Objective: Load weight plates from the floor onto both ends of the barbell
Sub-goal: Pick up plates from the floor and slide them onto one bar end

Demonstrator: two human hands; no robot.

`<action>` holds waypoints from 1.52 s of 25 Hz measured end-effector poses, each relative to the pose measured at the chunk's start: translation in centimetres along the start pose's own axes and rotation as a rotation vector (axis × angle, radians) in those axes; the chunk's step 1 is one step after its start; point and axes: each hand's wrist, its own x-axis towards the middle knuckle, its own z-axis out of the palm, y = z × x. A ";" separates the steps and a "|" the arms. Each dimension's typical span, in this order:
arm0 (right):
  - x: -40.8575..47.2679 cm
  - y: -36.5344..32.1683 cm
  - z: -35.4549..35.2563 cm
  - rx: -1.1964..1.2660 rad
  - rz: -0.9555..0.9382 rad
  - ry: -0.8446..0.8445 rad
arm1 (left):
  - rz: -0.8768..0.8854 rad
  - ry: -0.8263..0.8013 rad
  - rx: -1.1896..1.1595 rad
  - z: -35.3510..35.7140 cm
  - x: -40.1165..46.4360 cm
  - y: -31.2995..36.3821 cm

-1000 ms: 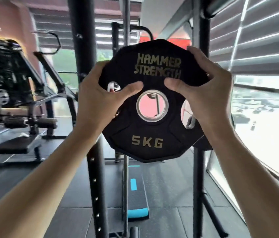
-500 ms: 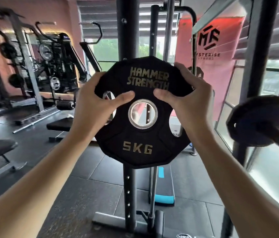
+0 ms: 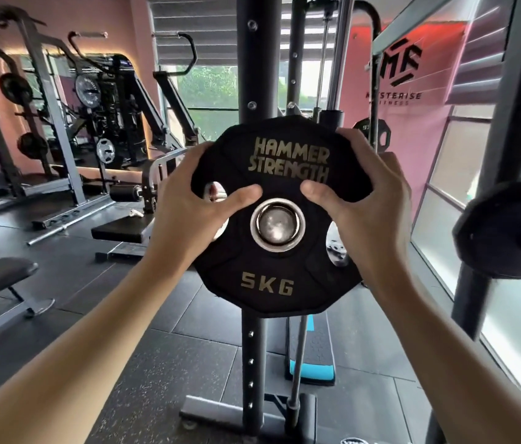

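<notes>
Though lifted well clear of the floor (image 3: 156, 363), not yet seated on the barbell.

Head view, the only one: holding the 5 kg plate (image 3: 267, 283) upright at about chest height, face toward the camera, in front of a black rack upright (image 3: 254, 59). Left hand (image 3: 185, 206) clamped on the plate's left edge, thumb (image 3: 243, 193) pressed flat on the face beside the centre hole, remaining fingers wrapped behind and mostly hidden. Right hand (image 3: 371, 200) mirrored on the right edge, thumb (image 3: 316, 187) on the face, fingers hooked over the upper rim. Both grips closed firmly on the plate, nothing spread wide.

Inside the steel-ringed centre hole (image 3: 277, 224), a dull round metal surface: possibly the end of a bar sleeve lined up behind, but cannot tell whether already entered or merely close.

At the right edge, a second dark plate (image 3: 508, 232), blurred, raised off the floor and apparently hanging on a bar end. Judged from that: one end probably loaded at least in part, this plate in mid-carry for the other.

Left to do, by that reading: align hole with sleeve, slide on to the collar, let go, then fetch any further plates. No loose plates on the floor in view, so remaining count unknown.
</notes>
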 end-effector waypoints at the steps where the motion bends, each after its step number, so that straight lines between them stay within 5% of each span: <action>1: -0.2 0.1 0.1 -0.021 -0.015 0.005 | 0.021 -0.010 0.011 0.1 0.2 -0.6; 6: 1.2 2.1 1.6 -0.048 -0.075 -0.028 | 0.072 -0.138 0.151 0.9 2.7 -2.6; 13: 4.4 6.8 4.6 -0.398 -0.140 -0.272 | 0.353 -0.309 0.764 5.5 6.7 -5.6; 38: 14.3 13.6 14.2 -0.819 -0.054 -0.253 | 0.190 -0.119 0.579 15.9 15.3 -16.0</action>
